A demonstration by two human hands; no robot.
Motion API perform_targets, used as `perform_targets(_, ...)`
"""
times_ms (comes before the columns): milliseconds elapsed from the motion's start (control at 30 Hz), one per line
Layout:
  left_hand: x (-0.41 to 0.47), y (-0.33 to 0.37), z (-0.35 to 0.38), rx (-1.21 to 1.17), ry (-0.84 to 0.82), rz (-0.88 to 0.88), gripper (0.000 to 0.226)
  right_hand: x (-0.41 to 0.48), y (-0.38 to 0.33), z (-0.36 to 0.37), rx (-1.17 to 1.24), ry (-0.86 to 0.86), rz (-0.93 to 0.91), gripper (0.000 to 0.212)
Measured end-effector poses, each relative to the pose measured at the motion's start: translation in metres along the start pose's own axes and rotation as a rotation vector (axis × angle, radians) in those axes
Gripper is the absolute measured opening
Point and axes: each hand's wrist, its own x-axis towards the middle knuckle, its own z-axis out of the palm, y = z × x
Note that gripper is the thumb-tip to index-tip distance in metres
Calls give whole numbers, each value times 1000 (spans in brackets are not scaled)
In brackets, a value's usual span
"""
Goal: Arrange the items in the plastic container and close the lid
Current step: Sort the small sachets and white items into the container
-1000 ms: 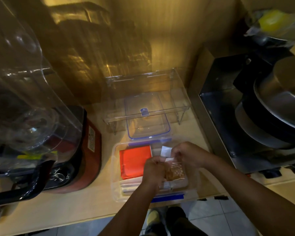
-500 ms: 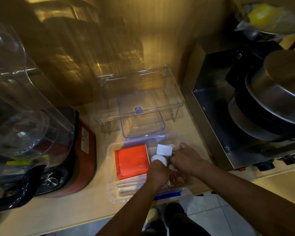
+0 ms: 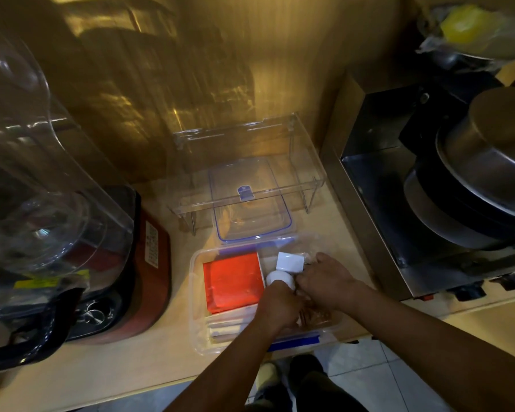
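A clear plastic container (image 3: 197, 295) with blue clips stands at the counter's front edge. Inside it, a red packet (image 3: 232, 281) lies flat on the left over paler flat packets (image 3: 229, 325). My left hand (image 3: 280, 304) reaches into the middle and is closed around a small white round item (image 3: 278, 277). My right hand (image 3: 324, 281) presses down with curled fingers on a clear packet of brown contents (image 3: 318, 316), and the packet's white label (image 3: 290, 261) shows past the fingertips. The clear blue-edged lid (image 3: 250, 203) lies behind the container.
A clear acrylic rack (image 3: 244, 162) stands over the lid. A red-based blender (image 3: 143, 263) with a clear jug sits at left. At right, a steel appliance (image 3: 369, 185) holds stacked metal pots (image 3: 473, 162). The tiled floor and my shoes show below the counter edge.
Both hands have lowered the brown packet from above the container into its right side. A white round item has appeared in my left hand. The camera has shifted slightly.
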Motion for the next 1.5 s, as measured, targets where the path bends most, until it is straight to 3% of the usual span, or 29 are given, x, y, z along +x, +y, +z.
perform_targets(33,1,-5,0,17,68,58,14,0,1,-2,46,50,25,29)
perform_targets(167,-2,-11,-14,465,348,341,9,5,-4,-16,267,172,215,31)
perform_targets(267,1,-16,-13,764,376,417,24,14,-9,-20,392,133,327,31)
perform_targets(467,7,-18,-12,915,333,447,32,24,-12,-19,559,34,392,35)
perform_targets(700,10,-32,-11,809,464,504,32,31,-9,-18,887,86,410,31)
perform_targets(867,10,-33,-13,807,412,504,33,34,-11,-18,993,169,244,30)
perform_targets(1033,10,-41,-17,832,407,535,32,33,-7,-10,1037,245,305,26)
perform_targets(1100,10,-41,-17,833,390,541,30,33,-6,-8,973,276,327,14)
perform_targets(1167,10,-40,-17,819,398,530,31,31,-7,-9,848,228,306,17)
perform_targets(1233,11,-43,-17,705,387,548,35,29,-7,-8,711,152,234,7)
perform_targets(1333,12,-47,-31,255,279,530,36,28,-6,-2,571,69,86,34)
perform_targets(1400,11,-47,-48,48,298,438,33,27,-6,1,523,53,43,43)
perform_targets(1500,14,-53,-66,132,370,416,32,29,-11,6,408,41,5,54)
